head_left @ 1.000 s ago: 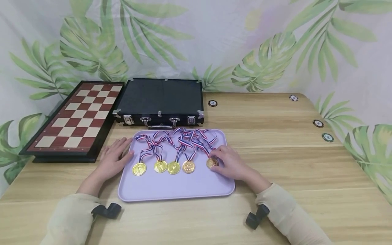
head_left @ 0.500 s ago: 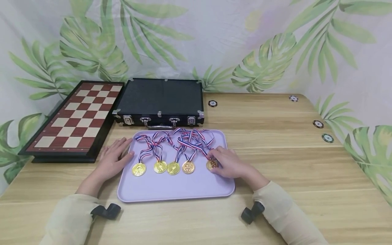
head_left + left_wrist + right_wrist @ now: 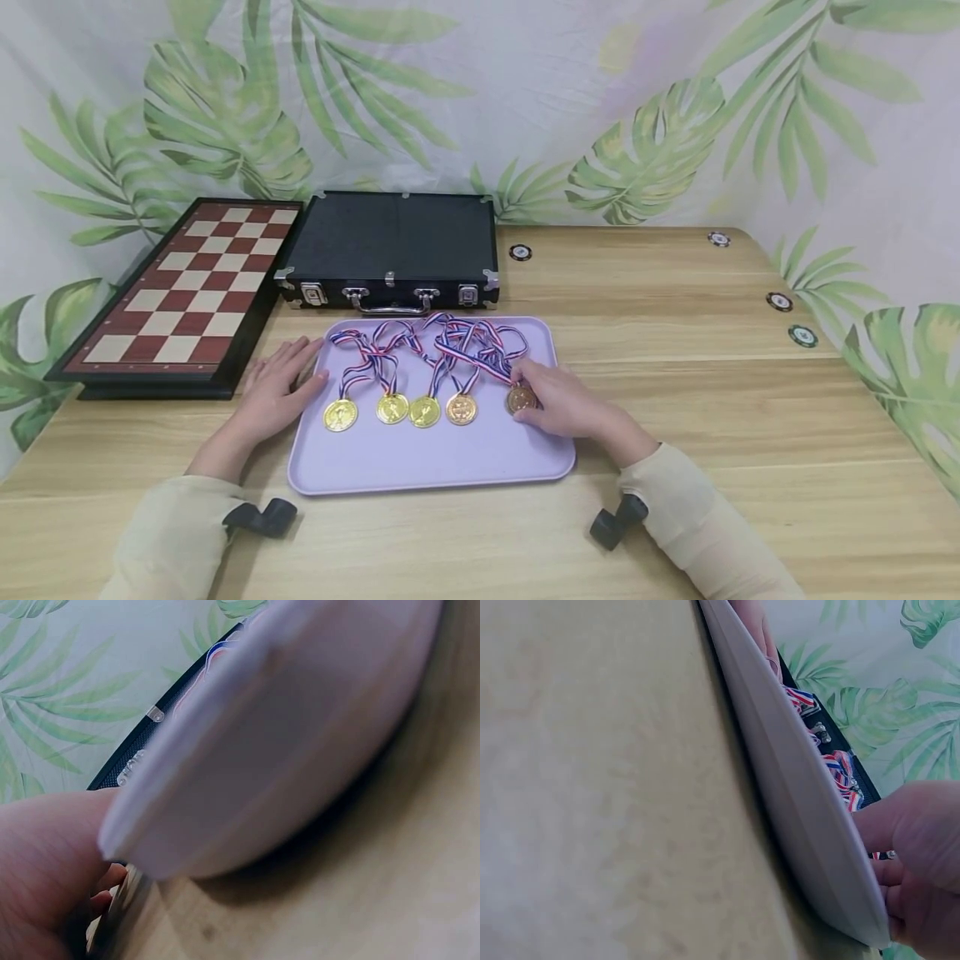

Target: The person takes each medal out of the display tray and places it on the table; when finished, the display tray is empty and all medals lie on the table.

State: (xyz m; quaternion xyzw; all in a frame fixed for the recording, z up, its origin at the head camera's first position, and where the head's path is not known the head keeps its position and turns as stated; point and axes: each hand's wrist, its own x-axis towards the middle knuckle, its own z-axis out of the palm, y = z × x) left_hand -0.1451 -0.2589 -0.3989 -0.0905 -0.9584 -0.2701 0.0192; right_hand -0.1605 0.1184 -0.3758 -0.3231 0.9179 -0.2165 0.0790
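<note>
A lilac tray [image 3: 420, 467] holds several medals on tangled red, white and blue ribbons [image 3: 465, 342]. Three gold medals, such as the leftmost gold medal [image 3: 341, 414], lie toward the left, followed by a bronze medal [image 3: 462, 408]. My right hand [image 3: 566, 400] pinches the rightmost bronze medal [image 3: 521, 399] between thumb and fingers, over the tray's right side. In the right wrist view the tray wall hides that medal. My left hand [image 3: 281, 387] rests at the tray's left edge, fingers extended, thumb touching the rim.
Behind the tray stands a closed black case [image 3: 393, 237] with metal latches. A chessboard box [image 3: 187, 292] sits at the left. Poker chips lie apart on the wooden table: one chip [image 3: 521, 252] beside the case, others such as the green chip [image 3: 802, 336] near the right edge.
The right hand has shifted the rightmost medal slightly, and its ribbon now loops differently, with a rounder curve at the right. The left hand and the other medals have stayed put.
</note>
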